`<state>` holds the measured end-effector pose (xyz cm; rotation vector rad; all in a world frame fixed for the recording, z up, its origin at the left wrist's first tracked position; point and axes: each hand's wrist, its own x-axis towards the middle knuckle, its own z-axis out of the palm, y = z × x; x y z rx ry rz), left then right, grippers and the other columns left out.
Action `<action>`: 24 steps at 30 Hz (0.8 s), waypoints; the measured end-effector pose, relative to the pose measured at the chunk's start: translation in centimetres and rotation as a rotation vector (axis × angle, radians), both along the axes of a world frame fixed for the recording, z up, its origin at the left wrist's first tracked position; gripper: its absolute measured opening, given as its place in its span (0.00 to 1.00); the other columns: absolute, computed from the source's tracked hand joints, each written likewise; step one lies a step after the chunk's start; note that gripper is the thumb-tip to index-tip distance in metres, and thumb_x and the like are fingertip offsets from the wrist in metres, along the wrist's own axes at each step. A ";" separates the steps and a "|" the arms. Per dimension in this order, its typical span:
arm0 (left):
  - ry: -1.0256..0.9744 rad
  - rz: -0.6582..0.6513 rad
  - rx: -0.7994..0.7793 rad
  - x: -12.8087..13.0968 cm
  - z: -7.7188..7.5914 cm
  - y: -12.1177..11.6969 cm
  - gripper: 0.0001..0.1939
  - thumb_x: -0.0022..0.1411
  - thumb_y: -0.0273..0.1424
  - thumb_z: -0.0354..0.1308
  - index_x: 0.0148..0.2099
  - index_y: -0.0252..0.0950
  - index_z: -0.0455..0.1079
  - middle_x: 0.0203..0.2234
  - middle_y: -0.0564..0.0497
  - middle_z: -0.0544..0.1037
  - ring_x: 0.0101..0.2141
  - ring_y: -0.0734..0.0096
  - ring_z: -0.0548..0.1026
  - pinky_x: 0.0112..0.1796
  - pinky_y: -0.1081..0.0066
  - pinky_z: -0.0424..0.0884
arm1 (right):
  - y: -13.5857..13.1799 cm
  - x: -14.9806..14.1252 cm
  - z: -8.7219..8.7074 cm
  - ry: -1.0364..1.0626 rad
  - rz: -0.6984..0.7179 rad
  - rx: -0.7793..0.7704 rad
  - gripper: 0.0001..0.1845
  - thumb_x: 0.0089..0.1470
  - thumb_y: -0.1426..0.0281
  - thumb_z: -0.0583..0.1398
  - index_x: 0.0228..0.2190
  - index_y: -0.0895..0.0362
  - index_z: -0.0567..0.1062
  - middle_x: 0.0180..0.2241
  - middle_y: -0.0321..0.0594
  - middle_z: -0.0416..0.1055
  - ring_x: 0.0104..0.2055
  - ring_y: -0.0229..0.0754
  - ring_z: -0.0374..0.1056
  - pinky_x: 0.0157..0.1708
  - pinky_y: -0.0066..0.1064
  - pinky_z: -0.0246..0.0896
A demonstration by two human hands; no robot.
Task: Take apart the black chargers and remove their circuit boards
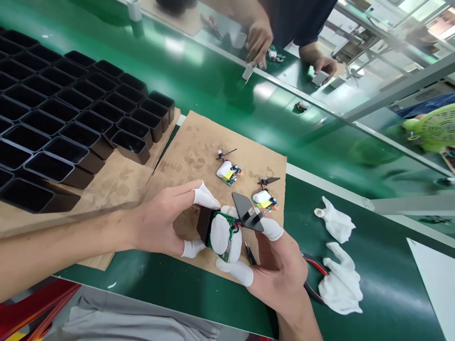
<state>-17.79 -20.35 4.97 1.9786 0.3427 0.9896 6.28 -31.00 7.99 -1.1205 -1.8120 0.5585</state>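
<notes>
My left hand (158,221), with white finger cots on thumb and fingertip, grips a black plastic housing (204,226). My right hand (282,265), also in finger cots, holds a green circuit board (223,255) by its edges at the housing's open end. White putty-like lumps (220,234) cover much of the board, which is tilted and seems partly inside the housing. Wired to it, a black end cap (244,208) with metal prongs stands out near my right thumb. On the cardboard (192,156) beyond lie two similar boards, one in the middle (228,174) and one farther right (263,201).
Rows of open black housings (131,144) fill the left. Pliers (314,265) with red-and-black handles lie partly under a crumpled white glove (343,284); another glove (336,221) lies behind. Across the partition, a co-worker's hands (259,40) handle pale boxes. A green fan (433,125) stands right.
</notes>
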 end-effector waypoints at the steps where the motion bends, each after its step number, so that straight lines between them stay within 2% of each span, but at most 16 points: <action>1: -0.003 -0.004 -0.006 0.0 0.0 0.0 0.32 0.58 0.25 0.78 0.62 0.41 0.73 0.46 0.46 0.83 0.41 0.60 0.84 0.41 0.64 0.83 | 0.0 0.0 0.0 -0.007 -0.004 -0.008 0.41 0.58 0.67 0.80 0.67 0.43 0.74 0.52 0.45 0.85 0.46 0.56 0.85 0.44 0.44 0.87; 6: -0.007 -0.008 -0.013 0.0 -0.2 0.0 0.32 0.58 0.25 0.79 0.62 0.41 0.74 0.46 0.47 0.82 0.41 0.61 0.84 0.41 0.65 0.82 | -0.1 0.1 -0.1 -0.010 0.009 -0.010 0.41 0.57 0.70 0.80 0.67 0.44 0.74 0.51 0.46 0.85 0.46 0.57 0.85 0.46 0.48 0.87; 9: -0.015 -0.016 -0.018 0.0 -0.3 0.1 0.32 0.57 0.25 0.79 0.62 0.41 0.73 0.45 0.47 0.82 0.40 0.60 0.84 0.39 0.64 0.82 | -0.2 0.3 -0.3 -0.060 -0.012 -0.049 0.44 0.51 0.66 0.84 0.65 0.47 0.77 0.53 0.49 0.85 0.46 0.60 0.86 0.47 0.49 0.88; 12: -0.026 -0.024 -0.018 0.0 -0.4 0.1 0.33 0.57 0.25 0.79 0.61 0.42 0.73 0.44 0.47 0.82 0.39 0.59 0.84 0.39 0.63 0.82 | -0.3 0.4 -0.4 -0.082 -0.005 -0.069 0.44 0.50 0.65 0.84 0.64 0.48 0.78 0.53 0.51 0.86 0.47 0.60 0.86 0.47 0.48 0.88; 18: -0.036 -0.029 -0.035 0.1 -0.3 0.1 0.34 0.55 0.24 0.80 0.61 0.41 0.73 0.44 0.48 0.82 0.40 0.62 0.84 0.41 0.65 0.82 | -0.1 0.4 -0.1 -0.015 0.038 0.015 0.47 0.53 0.70 0.83 0.68 0.44 0.75 0.51 0.45 0.86 0.44 0.55 0.86 0.47 0.43 0.87; 24: -0.020 -0.048 -0.085 0.0 -0.4 0.0 0.33 0.57 0.23 0.78 0.62 0.42 0.74 0.45 0.49 0.83 0.41 0.61 0.84 0.43 0.65 0.82 | 0.1 0.5 1.0 -0.109 0.046 -0.064 0.40 0.58 0.66 0.80 0.67 0.49 0.75 0.53 0.49 0.86 0.48 0.56 0.86 0.49 0.42 0.87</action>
